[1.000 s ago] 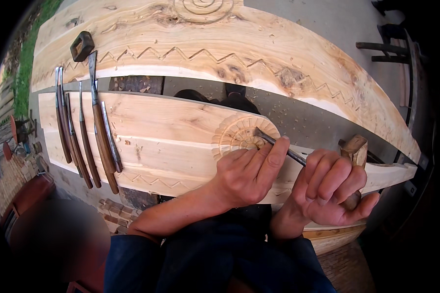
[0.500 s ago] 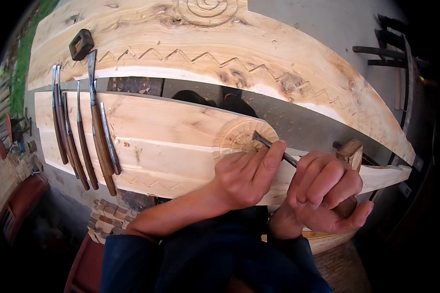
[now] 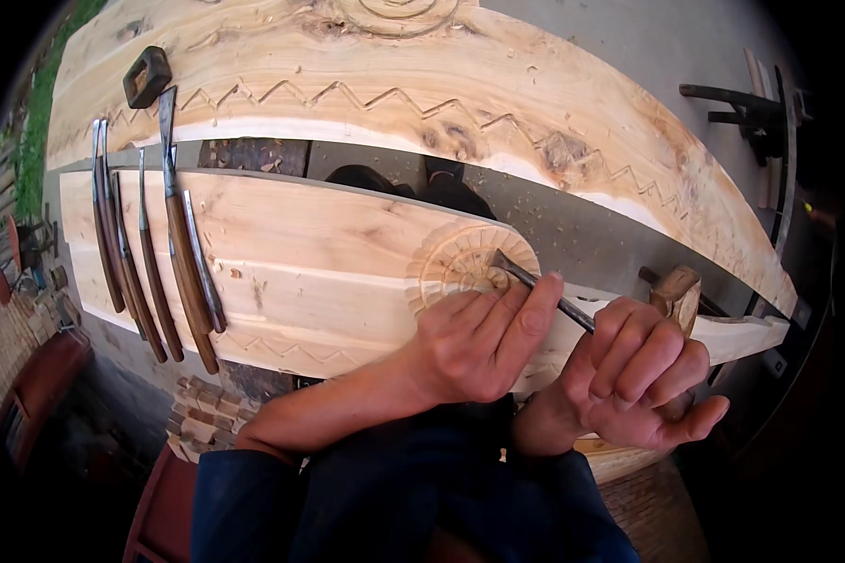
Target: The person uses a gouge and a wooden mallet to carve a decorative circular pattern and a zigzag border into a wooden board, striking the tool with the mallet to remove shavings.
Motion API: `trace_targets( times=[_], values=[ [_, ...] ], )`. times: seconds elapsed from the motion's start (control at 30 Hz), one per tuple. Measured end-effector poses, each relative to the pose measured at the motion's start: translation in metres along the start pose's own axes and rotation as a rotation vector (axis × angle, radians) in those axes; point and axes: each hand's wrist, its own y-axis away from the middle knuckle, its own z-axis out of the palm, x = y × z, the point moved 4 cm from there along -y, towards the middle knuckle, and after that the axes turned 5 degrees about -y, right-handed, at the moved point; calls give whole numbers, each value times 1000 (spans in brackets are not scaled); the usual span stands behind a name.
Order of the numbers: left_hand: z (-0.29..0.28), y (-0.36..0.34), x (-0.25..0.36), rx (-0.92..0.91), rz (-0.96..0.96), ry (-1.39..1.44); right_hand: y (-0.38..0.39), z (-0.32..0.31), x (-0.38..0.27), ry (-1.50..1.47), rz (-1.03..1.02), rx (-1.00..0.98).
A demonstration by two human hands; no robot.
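Observation:
A carving chisel (image 3: 546, 289) lies slanted across a round, petal-like carving (image 3: 441, 263) on the nearer plank (image 3: 329, 244). Its flared steel tip rests on the inner part of that carving. My left hand (image 3: 483, 342) is closed against the chisel's shaft near the blade, its index finger and thumb side along the steel. Wrapped round the rear end is my right hand (image 3: 643, 366), with the thumb sticking out to the right; the handle is mostly hidden inside it.
Several wood-handled chisels (image 3: 180, 253) lie across the nearer plank's left part. The far plank (image 3: 366, 75) bears a zigzag groove and a dark square metal ring (image 3: 147, 77). A wooden block (image 3: 674, 293) stands beyond my right hand. Wood offcuts (image 3: 202, 413) lie stacked at lower left.
Both hands and the chisel have shifted slightly to the right, its tip moving a little across the carving. The grip stays the same. The whole view has shifted slightly.

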Motion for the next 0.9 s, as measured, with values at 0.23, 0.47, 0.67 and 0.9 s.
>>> trace_targets(
  times=[0.23, 0.47, 0.67, 0.9],
  values=[
    [2, 1, -1, 1, -11, 15, -1, -1, 1, 0, 5, -10],
    [1, -2, 0, -2, -25, 13, 1, -3, 2, -27, -8, 37],
    [1, -3, 0, -19, -29, 10, -1, -4, 2, -13, 9, 10],
    [3, 0, -1, -20, -17, -23, 0, -4, 3, -18, 17, 29]
  ],
)
